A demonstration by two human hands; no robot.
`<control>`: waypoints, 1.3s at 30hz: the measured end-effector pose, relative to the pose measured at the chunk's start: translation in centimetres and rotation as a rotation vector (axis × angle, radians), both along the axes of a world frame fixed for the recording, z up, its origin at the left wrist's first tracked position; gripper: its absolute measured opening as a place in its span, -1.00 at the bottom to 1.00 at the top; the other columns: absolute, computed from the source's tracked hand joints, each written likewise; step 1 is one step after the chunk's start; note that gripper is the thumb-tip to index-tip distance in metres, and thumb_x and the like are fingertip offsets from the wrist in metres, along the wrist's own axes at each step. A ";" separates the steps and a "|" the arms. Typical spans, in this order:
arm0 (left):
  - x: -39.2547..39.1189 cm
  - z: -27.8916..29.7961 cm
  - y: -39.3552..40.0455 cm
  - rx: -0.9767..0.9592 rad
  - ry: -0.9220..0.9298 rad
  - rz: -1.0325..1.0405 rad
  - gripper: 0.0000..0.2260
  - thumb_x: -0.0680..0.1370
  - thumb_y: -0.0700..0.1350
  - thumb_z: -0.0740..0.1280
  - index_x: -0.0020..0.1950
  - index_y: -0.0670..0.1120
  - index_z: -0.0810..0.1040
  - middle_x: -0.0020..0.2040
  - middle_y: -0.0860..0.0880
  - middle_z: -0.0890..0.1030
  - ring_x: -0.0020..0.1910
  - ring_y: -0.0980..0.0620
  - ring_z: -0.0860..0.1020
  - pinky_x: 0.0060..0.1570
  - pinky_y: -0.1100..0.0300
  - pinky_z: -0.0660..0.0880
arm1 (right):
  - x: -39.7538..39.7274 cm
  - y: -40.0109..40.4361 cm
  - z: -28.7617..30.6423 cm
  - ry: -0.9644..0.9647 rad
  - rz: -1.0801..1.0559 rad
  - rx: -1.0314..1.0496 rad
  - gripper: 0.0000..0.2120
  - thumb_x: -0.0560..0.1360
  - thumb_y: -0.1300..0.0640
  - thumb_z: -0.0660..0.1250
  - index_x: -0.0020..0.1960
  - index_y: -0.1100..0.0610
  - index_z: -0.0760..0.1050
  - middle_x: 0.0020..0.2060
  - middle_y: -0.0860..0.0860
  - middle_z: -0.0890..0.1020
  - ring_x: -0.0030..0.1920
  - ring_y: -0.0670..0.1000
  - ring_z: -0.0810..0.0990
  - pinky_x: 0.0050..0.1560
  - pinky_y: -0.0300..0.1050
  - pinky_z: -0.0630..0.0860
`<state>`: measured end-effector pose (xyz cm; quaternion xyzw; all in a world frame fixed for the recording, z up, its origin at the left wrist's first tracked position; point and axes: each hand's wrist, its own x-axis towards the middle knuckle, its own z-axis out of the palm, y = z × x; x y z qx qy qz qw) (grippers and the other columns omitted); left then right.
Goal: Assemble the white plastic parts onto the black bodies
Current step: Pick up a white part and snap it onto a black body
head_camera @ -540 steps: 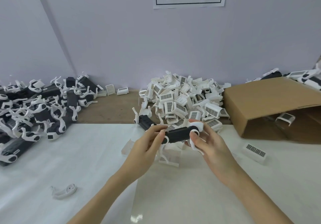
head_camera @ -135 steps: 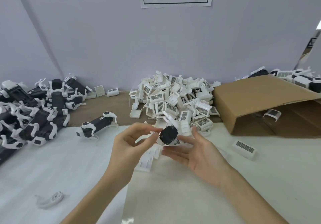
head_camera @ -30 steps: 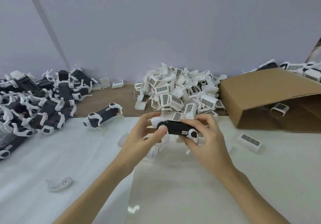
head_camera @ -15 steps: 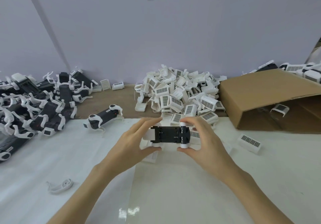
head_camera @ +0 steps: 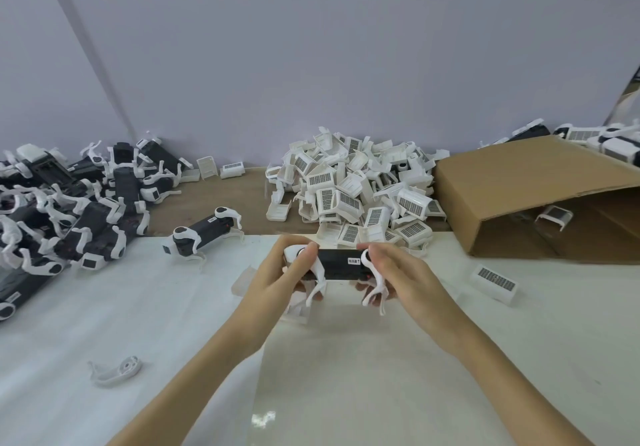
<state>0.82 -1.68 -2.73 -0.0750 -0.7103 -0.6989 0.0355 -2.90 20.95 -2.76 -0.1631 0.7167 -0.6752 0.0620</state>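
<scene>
A black body (head_camera: pixel 337 265) with white leg parts hangs level above the white mat, held by both hands. My left hand (head_camera: pixel 277 279) grips its left end, thumb on the white round cap. My right hand (head_camera: pixel 398 274) grips its right end, fingers curled round the white leg piece. Two white legs (head_camera: pixel 375 290) point down and toward me. A small white label shows on the body's top side.
A heap of white barcoded shells (head_camera: pixel 356 193) lies behind the hands. Assembled black units (head_camera: pixel 62 210) pile at the left, one (head_camera: pixel 204 232) standing apart. An open cardboard box (head_camera: pixel 540 196) sits right. A loose white leg (head_camera: pixel 116 371) and a barcoded shell (head_camera: pixel 493 281) lie on the mat.
Both hands have turned the body over: half a second ago its open underside faced up, now its labelled side faces up and the white legs point down.
</scene>
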 end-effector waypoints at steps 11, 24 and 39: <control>0.6 0.7 0.4 -0.131 0.055 0.053 -0.65 0.66 0.23 0.21 0.30 0.08 0.58 0.00 -0.16 0.67 -0.09 -0.22 0.66 0.03 0.11 0.57 | -0.5 -0.6 -0.9 -0.346 0.052 -0.024 -0.55 0.70 -0.24 0.08 0.33 0.01 0.54 -0.11 0.31 0.72 -0.19 0.22 0.61 -0.33 -0.09 0.42; -0.9 -0.3 -0.8 0.241 -0.280 0.234 -0.53 0.60 0.23 0.40 0.08 -0.21 0.71 -0.21 -0.10 0.66 -0.41 -0.05 0.52 -0.24 0.20 0.62 | 1.1 -1.3 -0.4 -0.182 0.248 -0.152 -0.30 0.50 -0.13 0.47 0.58 -0.05 0.33 0.29 0.13 0.63 0.23 0.14 0.67 0.21 0.10 0.63; 0.2 -0.4 0.9 -0.054 -0.001 0.127 -0.48 0.50 0.41 0.33 0.22 0.05 0.40 -0.11 -0.10 0.75 -0.26 -0.20 0.73 -0.11 0.12 0.62 | 0.7 -1.2 0.5 -0.418 0.070 -0.190 -0.34 0.56 -0.26 0.27 0.19 0.36 0.56 -0.24 0.34 0.64 -0.43 0.15 0.59 -0.51 -0.16 0.47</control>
